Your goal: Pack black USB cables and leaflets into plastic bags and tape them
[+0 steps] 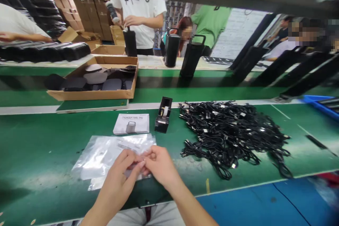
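My left hand (124, 172) and my right hand (160, 165) meet fingertip to fingertip over the near right part of a spread of clear plastic bags (95, 159). Both are closed in a pinch, seemingly on the edge of a bag; the fingers hide most of what lies between them. Just beyond the bags lies a stack of white printed manuals (131, 124) with a speaker drawn on the cover. A black tape dispenser (163, 114) stands to the right of the manuals. Farther right is a large heap of black cables (230, 130), some with white tags.
A cardboard box (92, 94) of dark and pale rounded parts stands at the back left. Tall black speakers with handles (192, 58) line the far bench. A blue tray (323, 107) is at the right edge. Several people work opposite, one in a green shirt (213, 23).
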{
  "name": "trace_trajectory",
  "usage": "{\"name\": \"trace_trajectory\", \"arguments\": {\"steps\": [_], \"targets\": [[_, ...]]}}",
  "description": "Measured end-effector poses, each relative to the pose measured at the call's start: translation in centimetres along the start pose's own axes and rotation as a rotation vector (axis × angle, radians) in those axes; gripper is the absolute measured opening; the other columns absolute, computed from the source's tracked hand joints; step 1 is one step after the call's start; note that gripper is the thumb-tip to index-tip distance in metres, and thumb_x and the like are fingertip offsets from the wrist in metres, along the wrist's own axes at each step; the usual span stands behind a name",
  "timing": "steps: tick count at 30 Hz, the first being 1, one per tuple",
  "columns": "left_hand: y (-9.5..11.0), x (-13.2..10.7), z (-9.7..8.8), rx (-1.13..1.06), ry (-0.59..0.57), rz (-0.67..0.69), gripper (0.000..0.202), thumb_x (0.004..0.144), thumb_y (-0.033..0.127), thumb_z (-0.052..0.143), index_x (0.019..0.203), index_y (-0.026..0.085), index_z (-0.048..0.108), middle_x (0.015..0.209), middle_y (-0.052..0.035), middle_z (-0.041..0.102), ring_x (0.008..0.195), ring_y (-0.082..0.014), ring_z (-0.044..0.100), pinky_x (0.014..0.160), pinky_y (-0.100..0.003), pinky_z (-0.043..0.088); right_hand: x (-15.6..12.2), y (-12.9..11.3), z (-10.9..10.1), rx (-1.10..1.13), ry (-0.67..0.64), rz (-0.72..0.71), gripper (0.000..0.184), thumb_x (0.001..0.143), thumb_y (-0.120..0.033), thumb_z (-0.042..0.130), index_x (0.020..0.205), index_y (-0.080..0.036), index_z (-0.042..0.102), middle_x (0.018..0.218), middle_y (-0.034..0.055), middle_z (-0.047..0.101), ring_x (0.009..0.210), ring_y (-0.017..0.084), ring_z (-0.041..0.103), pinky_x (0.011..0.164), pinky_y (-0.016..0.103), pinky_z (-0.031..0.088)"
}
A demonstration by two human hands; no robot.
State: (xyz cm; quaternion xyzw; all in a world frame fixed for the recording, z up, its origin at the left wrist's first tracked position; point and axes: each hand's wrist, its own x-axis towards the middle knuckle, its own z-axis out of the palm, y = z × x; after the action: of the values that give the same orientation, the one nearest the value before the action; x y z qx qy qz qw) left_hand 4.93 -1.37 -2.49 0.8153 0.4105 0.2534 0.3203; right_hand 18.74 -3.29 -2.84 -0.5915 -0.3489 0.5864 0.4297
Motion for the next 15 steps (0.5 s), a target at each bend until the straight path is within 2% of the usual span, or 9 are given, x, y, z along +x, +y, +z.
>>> {"name": "trace_trajectory", "arguments": {"steps": [2, 4, 5, 8, 9, 12, 15], "targets": [[-0.3, 0.3, 0.2, 0.045, 0.015, 0.032, 0.017, 0.086, 0.032, 0.043, 0.083, 0.02, 0.054, 0.082, -0.002, 0.049, 0.078, -0.0132, 0.049, 0.069, -0.024, 0.041, 0.2, -0.5, -0.1, -0.327, 0.093, -0.195, 0.005, 0.075, -0.015, 0.055, 0.078, -0.013, 0.057, 0.071, 0.0031, 0.061, 0.064, 0.013, 0.058, 0.061, 0.024, 0.047], [-0.8, 0.5, 0.4, 0.14, 0.05, 0.033, 0.018, 0.085, 0.034, 0.043, 0.082, 0.02, 0.055, 0.081, -0.0022, 0.05, 0.076, -0.0141, 0.05, 0.067, -0.025, 0.041, -0.8, -1.1, -1.7, -0.752, 0.242, -0.348, 0.014, 0.077, -0.014, 0.053, 0.089, -0.017, 0.061, 0.086, 0.0047, 0.061, 0.081, 0.017, 0.058, 0.073, 0.029, 0.046], [-1.0, 0.5, 0.4, 0.185, 0.059, 0.032, 0.019, 0.084, 0.034, 0.043, 0.08, 0.02, 0.055, 0.081, -0.0022, 0.051, 0.074, -0.0145, 0.051, 0.065, -0.026, 0.041, -1.6, -1.4, -3.1, -0.959, 0.33, -0.359, 0.021, 0.078, -0.015, 0.053, 0.097, -0.019, 0.06, 0.092, 0.0058, 0.059, 0.087, 0.02, 0.056, 0.076, 0.032, 0.045], [-1.5, 0.7, 0.6, 0.254, 0.039, 0.03, 0.023, 0.083, 0.036, 0.043, 0.076, 0.02, 0.057, 0.076, -0.0022, 0.054, 0.07, -0.0157, 0.052, 0.062, -0.027, 0.041, -4.3, -1.9, -8.1, -1.339, 0.519, -0.164, 0.038, 0.076, -0.02, 0.057, 0.114, -0.019, 0.054, 0.101, 0.0099, 0.054, 0.089, 0.025, 0.054, 0.067, 0.034, 0.048], [-1.6, 0.7, 0.7, 0.262, 0.03, 0.027, 0.023, 0.083, 0.036, 0.043, 0.075, 0.02, 0.058, 0.076, -0.0024, 0.054, 0.07, -0.0162, 0.052, 0.063, -0.028, 0.041, -4.9, -1.9, -9.8, -1.408, 0.546, -0.113, 0.04, 0.076, -0.02, 0.057, 0.115, -0.017, 0.054, 0.102, 0.0111, 0.053, 0.091, 0.026, 0.053, 0.066, 0.034, 0.048], [-1.7, 0.8, 0.8, 0.273, 0.003, -0.014, 0.024, 0.082, 0.036, 0.042, 0.076, 0.02, 0.059, 0.077, -0.0031, 0.055, 0.073, -0.0173, 0.053, 0.066, -0.03, 0.041, -6.1, -1.6, -13.4, -1.442, 0.481, -0.024, 0.025, 0.078, -0.015, 0.051, 0.1, -0.016, 0.062, 0.096, 0.0092, 0.055, 0.09, 0.025, 0.054, 0.071, 0.034, 0.046], [-1.5, 0.8, 0.7, 0.259, -0.019, -0.071, 0.024, 0.083, 0.036, 0.041, 0.077, 0.019, 0.058, 0.079, -0.0035, 0.055, 0.075, -0.0176, 0.052, 0.068, -0.031, 0.042, -6.2, -1.6, -14.1, -1.205, 0.518, -0.089, 0.021, 0.083, -0.019, 0.046, 0.09, -0.017, 0.065, 0.089, 0.0055, 0.059, 0.083, 0.019, 0.057, 0.075, 0.032, 0.044]]}}
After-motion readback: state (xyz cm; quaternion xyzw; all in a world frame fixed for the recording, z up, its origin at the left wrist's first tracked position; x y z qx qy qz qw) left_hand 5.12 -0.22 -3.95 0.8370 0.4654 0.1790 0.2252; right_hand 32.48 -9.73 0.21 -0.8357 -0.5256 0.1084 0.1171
